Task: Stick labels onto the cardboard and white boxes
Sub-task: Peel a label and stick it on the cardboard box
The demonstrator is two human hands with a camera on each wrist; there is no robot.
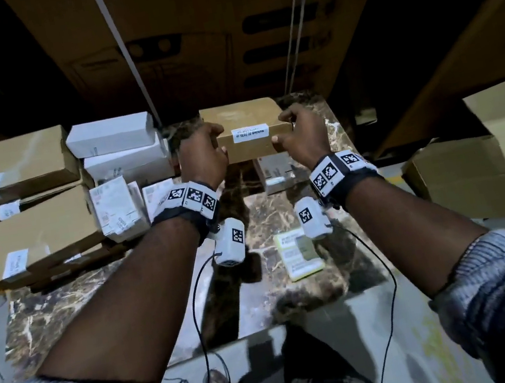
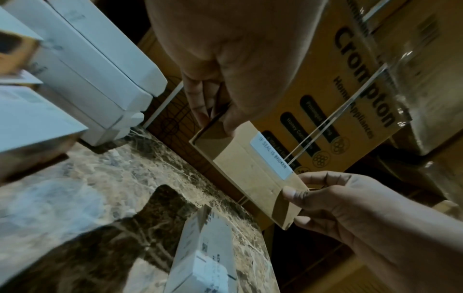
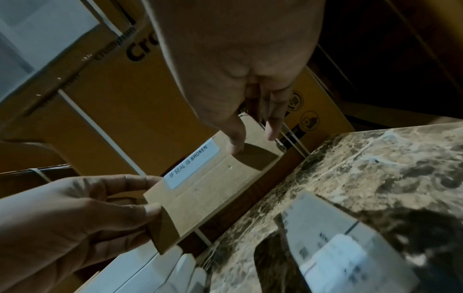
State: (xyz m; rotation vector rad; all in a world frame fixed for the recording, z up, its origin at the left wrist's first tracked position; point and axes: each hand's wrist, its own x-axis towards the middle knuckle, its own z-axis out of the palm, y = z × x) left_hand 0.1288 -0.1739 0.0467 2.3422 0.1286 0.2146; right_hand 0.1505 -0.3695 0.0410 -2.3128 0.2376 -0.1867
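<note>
I hold a small cardboard box (image 1: 251,151) up above the marble table (image 1: 341,273), one hand at each end. A white label (image 1: 250,133) reading "IF SEAL IS BROKEN" sits over its front top edge. My left hand (image 1: 215,142) grips the left end, thumb on the front and fingers over the top. My right hand (image 1: 283,129) grips the right end the same way. The left wrist view shows the box (image 2: 248,178), the label (image 2: 271,158) and both hands pinching the ends. A yellow-green label sheet (image 1: 300,255) lies on the table below my right wrist.
Labelled cardboard boxes (image 1: 33,228) are stacked at the left, with white boxes (image 1: 116,147) and a small printed white box (image 1: 117,210) beside them. Another small box (image 1: 276,172) lies under the held one. A large printed carton (image 1: 201,32) stands behind. More cardboard boxes (image 1: 466,179) lie at the right.
</note>
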